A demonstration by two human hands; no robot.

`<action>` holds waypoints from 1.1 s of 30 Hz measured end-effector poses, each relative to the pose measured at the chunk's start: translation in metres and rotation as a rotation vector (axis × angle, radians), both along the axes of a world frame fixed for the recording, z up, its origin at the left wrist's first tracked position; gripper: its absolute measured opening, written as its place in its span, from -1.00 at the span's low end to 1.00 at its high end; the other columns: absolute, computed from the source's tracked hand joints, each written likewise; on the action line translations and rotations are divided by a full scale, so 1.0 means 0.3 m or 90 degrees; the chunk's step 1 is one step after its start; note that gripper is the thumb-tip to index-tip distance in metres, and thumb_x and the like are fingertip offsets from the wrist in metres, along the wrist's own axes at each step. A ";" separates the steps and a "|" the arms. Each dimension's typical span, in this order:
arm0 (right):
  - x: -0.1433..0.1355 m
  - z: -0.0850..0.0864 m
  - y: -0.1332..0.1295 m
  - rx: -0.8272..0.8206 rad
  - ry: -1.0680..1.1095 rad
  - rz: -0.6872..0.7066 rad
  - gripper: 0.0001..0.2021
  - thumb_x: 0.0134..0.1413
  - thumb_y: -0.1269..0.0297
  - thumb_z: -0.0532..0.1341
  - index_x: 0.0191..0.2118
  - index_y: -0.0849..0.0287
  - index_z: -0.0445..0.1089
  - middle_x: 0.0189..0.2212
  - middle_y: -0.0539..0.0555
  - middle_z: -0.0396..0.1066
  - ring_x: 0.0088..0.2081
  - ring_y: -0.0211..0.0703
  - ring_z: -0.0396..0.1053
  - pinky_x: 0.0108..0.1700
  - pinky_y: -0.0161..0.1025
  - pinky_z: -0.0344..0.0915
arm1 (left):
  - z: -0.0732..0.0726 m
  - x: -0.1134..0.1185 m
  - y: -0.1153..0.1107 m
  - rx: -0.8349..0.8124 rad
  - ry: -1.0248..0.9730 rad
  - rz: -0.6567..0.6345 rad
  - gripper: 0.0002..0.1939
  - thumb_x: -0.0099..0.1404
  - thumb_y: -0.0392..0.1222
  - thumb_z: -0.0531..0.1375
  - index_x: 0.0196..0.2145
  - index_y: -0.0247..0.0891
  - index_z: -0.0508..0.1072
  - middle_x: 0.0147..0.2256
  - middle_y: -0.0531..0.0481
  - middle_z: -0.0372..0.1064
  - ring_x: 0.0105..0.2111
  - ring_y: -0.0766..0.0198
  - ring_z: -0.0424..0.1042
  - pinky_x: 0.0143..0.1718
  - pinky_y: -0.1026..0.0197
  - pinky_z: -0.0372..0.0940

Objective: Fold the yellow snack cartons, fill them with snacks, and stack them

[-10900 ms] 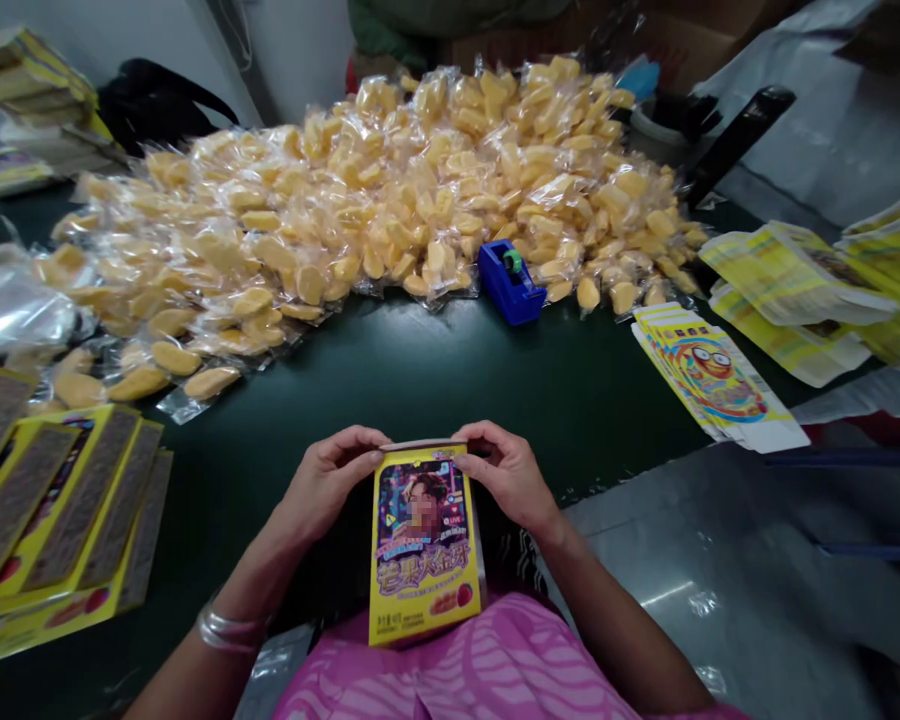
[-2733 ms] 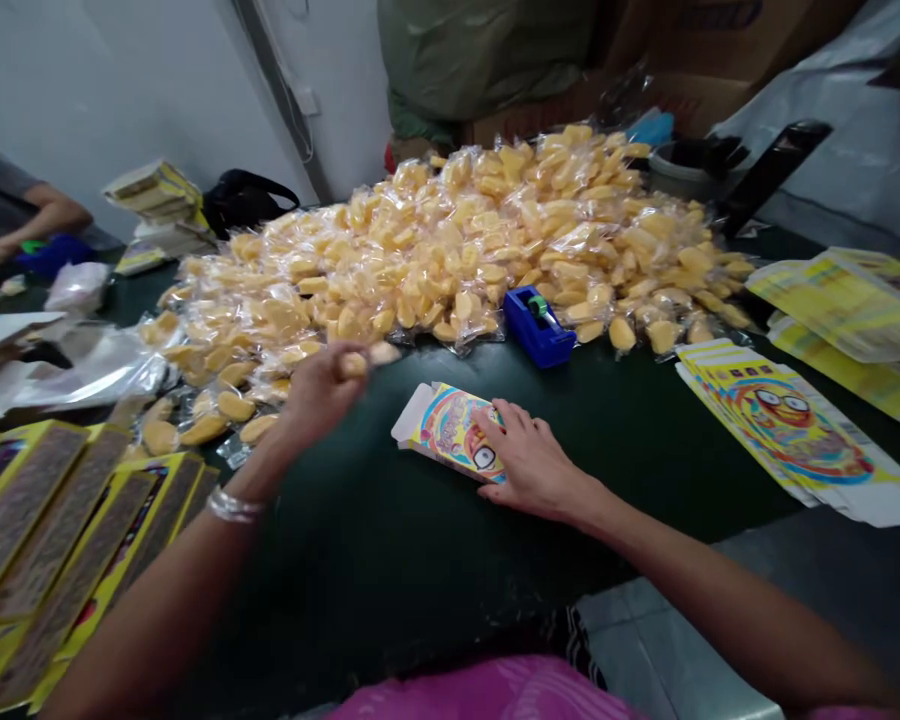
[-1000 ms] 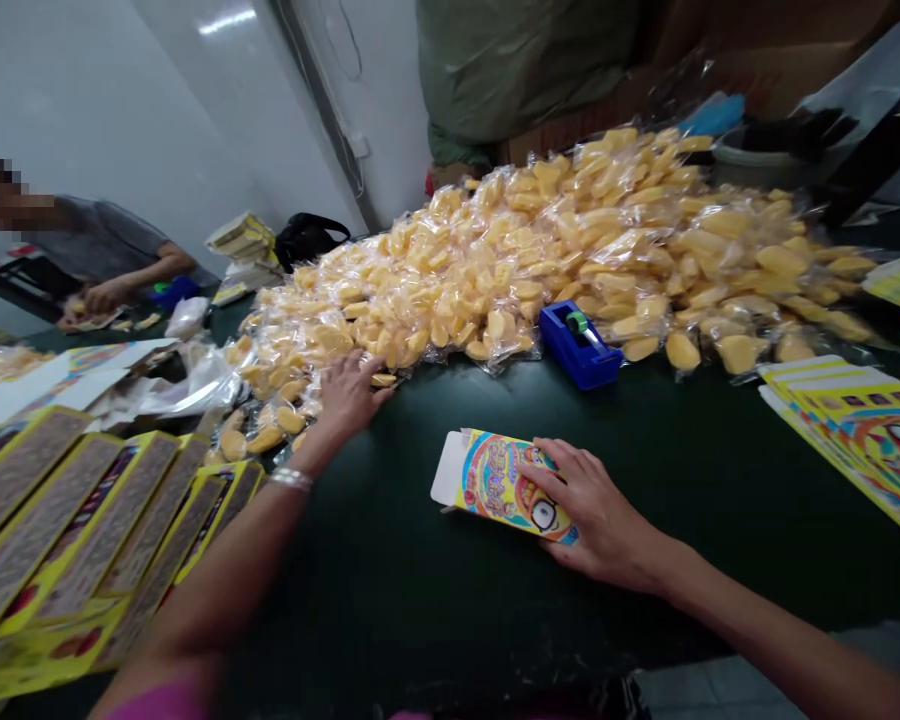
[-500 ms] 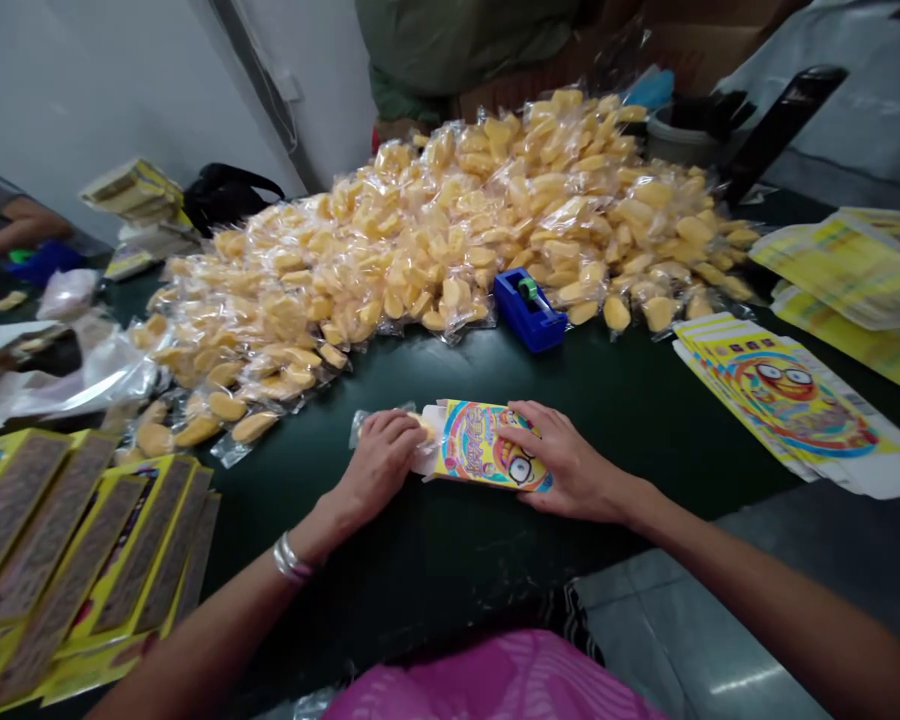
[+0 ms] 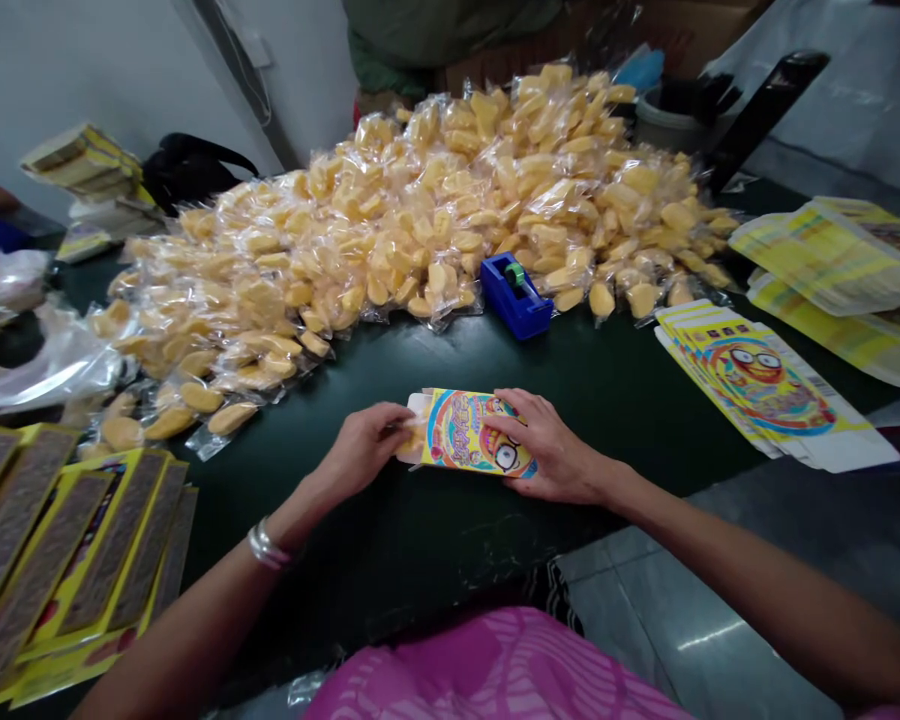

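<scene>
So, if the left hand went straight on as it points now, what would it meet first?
Likely the white-flapped end of the small yellow printed cardboard box, held by the right hand; whether there is any gap is unclear.

Carton (image 5: pixel 461 432): printed paperboard, smooth, slight sheen. Wrapped pieces (image 5: pixel 390 245): clear, crinkled, glossy plastic over matt contents. Tape dispenser (image 5: pixel 526 314): smooth plastic. Bangles (image 5: pixel 267 547): polished metal. Worktop (image 5: pixel 397 540): smooth, scuffed near edge. Garment (image 5: pixel 487 665): matt cloth. Floor (image 5: pixel 645 600): glossy tile.
</scene>
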State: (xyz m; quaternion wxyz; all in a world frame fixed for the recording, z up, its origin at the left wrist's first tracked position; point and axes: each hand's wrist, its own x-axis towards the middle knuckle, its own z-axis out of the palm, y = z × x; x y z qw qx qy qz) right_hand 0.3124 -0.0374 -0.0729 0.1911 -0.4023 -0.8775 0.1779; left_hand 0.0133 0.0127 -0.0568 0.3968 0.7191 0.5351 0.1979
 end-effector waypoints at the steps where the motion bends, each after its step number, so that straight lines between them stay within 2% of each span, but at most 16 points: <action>1: -0.001 -0.001 0.001 0.002 0.006 -0.002 -0.27 -0.11 0.29 0.35 0.24 0.22 0.19 0.28 0.40 0.01 0.30 0.31 -0.01 0.23 0.22 0.06 | 0.002 0.024 0.001 -0.038 -0.027 -0.025 -0.75 0.19 -0.06 0.24 -0.22 -0.24 0.56 -0.27 -0.07 0.55 -0.25 0.10 0.50 -0.17 0.10 0.39; 4: -0.001 -0.002 0.005 0.004 0.019 -0.010 -0.25 -0.12 0.29 0.35 0.25 0.20 0.18 0.27 0.38 0.02 0.29 0.29 0.00 0.22 0.21 0.07 | 0.025 0.055 0.009 -0.169 -0.124 -0.084 -0.71 0.20 -0.10 0.24 -0.16 -0.29 0.53 -0.22 -0.12 0.59 -0.24 0.08 0.56 -0.21 0.12 0.43; 9: -0.011 -0.006 -0.001 0.011 0.023 -0.007 -0.27 -0.13 0.32 0.34 0.23 0.22 0.20 0.27 0.41 0.03 0.29 0.32 0.01 0.22 0.25 0.05 | 0.050 0.056 0.011 -0.509 -0.515 0.024 -0.52 0.22 -0.27 0.27 0.10 -0.22 0.39 -0.02 -0.18 0.53 -0.06 0.11 0.53 0.01 0.08 0.37; 11: -0.024 -0.008 -0.013 0.029 0.017 -0.010 -0.27 -0.15 0.33 0.35 0.22 0.23 0.21 0.27 0.43 0.03 0.28 0.35 0.01 0.21 0.29 0.04 | 0.044 0.075 0.006 -0.576 -0.568 0.008 -0.52 0.23 -0.26 0.27 0.11 -0.24 0.38 -0.02 -0.18 0.52 -0.09 0.12 0.54 0.00 0.08 0.38; 14: -0.044 0.009 -0.035 0.034 0.003 -0.027 -0.25 -0.17 0.33 0.38 0.22 0.25 0.22 0.28 0.46 0.03 0.28 0.40 0.02 0.20 0.33 0.03 | 0.035 0.097 0.005 -0.621 -0.563 -0.039 -0.51 0.17 -0.25 0.32 0.06 -0.30 0.41 -0.08 -0.21 0.54 -0.13 0.07 0.56 -0.06 0.06 0.42; 17: -0.061 0.065 -0.037 -0.044 0.018 -0.024 -0.14 -0.18 0.17 0.45 0.27 0.27 0.17 0.27 0.50 0.07 0.28 0.44 0.06 0.19 0.33 0.09 | 0.048 0.091 0.008 -0.604 -0.495 -0.055 -0.51 0.10 -0.25 0.37 0.01 -0.31 0.44 -0.16 -0.20 0.56 -0.23 0.06 0.58 -0.17 0.07 0.45; 19: -0.076 0.112 -0.019 -0.147 0.078 -0.028 -0.16 -0.08 0.07 0.41 0.29 0.25 0.13 0.21 0.44 0.21 0.22 0.34 0.21 0.16 0.25 0.20 | 0.078 0.083 0.013 -0.574 -0.425 -0.082 -0.52 0.10 -0.21 0.38 -0.01 -0.29 0.46 -0.18 -0.19 0.57 -0.27 0.07 0.58 -0.24 0.10 0.46; 22: -0.119 0.153 0.022 -0.300 0.218 -0.036 -0.36 0.09 0.18 0.29 0.26 0.15 0.15 0.04 0.24 0.43 0.02 0.10 0.44 0.03 0.06 0.38 | 0.152 0.077 0.024 -0.494 -0.299 -0.193 -0.61 0.15 -0.12 0.35 -0.06 -0.24 0.49 -0.18 -0.15 0.57 -0.25 0.06 0.57 -0.25 0.12 0.46; 24: -0.159 0.147 0.036 -0.349 0.329 -0.048 -0.39 0.06 0.25 0.29 0.24 0.11 0.17 0.00 0.17 0.47 -0.04 0.06 0.48 -0.02 0.01 0.42 | 0.206 0.066 0.030 -0.346 -0.213 -0.254 -0.67 0.20 -0.08 0.30 -0.09 -0.22 0.50 -0.20 -0.11 0.57 -0.22 0.05 0.56 -0.22 0.10 0.45; 25: -0.180 0.136 0.035 -0.363 0.391 -0.063 -0.36 0.04 0.26 0.31 0.25 0.10 0.16 0.00 0.15 0.47 -0.04 0.05 0.49 -0.03 0.01 0.43 | 0.229 0.054 0.027 -0.233 -0.183 -0.235 -0.69 0.21 -0.07 0.28 -0.10 -0.20 0.51 -0.20 -0.09 0.57 -0.20 0.06 0.56 -0.20 0.09 0.45; 26: -0.201 0.122 0.028 -0.375 0.456 -0.088 -0.33 0.03 0.26 0.31 0.27 0.08 0.12 0.00 0.14 0.47 -0.05 0.05 0.49 -0.03 0.01 0.44 | 0.244 0.038 0.019 -0.102 -0.168 -0.167 -0.69 0.22 -0.06 0.27 -0.10 -0.19 0.50 -0.18 -0.08 0.56 -0.17 0.06 0.54 -0.16 0.08 0.44; 28: -0.237 0.092 -0.002 -0.400 0.571 -0.151 -0.26 0.04 0.25 0.31 0.31 0.04 0.03 -0.03 0.13 0.48 -0.07 0.04 0.50 -0.04 0.02 0.46 | 0.249 0.001 -0.020 0.123 -0.181 0.059 -0.66 0.19 -0.04 0.28 -0.09 -0.18 0.48 -0.11 -0.10 0.54 -0.09 0.04 0.51 -0.07 0.06 0.42; 29: -0.253 0.080 -0.023 -0.407 0.611 -0.178 -0.24 0.04 0.24 0.31 0.33 0.03 0.01 -0.04 0.12 0.48 -0.07 0.04 0.50 -0.04 0.02 0.46 | 0.236 -0.014 -0.050 0.173 -0.202 0.164 -0.62 0.16 -0.02 0.30 -0.09 -0.19 0.46 -0.08 -0.13 0.52 -0.06 0.03 0.50 -0.04 0.04 0.41; 30: -0.267 0.070 -0.046 -0.407 0.638 -0.198 -0.23 0.04 0.25 0.31 0.33 0.01 0.00 -0.03 0.11 0.48 -0.06 0.04 0.50 -0.03 0.02 0.46 | 0.216 -0.024 -0.086 0.176 -0.231 0.242 -0.57 0.12 -0.01 0.33 -0.08 -0.20 0.44 -0.06 -0.16 0.51 -0.03 0.01 0.49 -0.02 0.01 0.40; 31: -0.279 0.063 -0.072 -0.406 0.651 -0.211 -0.24 0.04 0.26 0.32 0.33 -0.01 0.00 -0.03 0.11 0.47 -0.05 0.04 0.50 -0.02 0.02 0.46 | 0.190 -0.027 -0.127 0.123 -0.265 0.272 -0.50 0.07 0.00 0.37 -0.06 -0.21 0.42 -0.06 -0.19 0.51 -0.05 -0.01 0.50 -0.04 0.00 0.42; 33: -0.299 0.058 -0.124 -0.409 0.655 -0.220 -0.25 0.05 0.27 0.32 0.33 -0.03 0.02 -0.03 0.09 0.47 -0.05 0.02 0.49 -0.01 0.00 0.45 | 0.133 -0.017 -0.211 -0.027 -0.347 0.268 -0.34 0.00 0.00 0.42 0.03 -0.21 0.36 -0.05 -0.21 0.53 -0.10 -0.02 0.53 -0.12 -0.02 0.46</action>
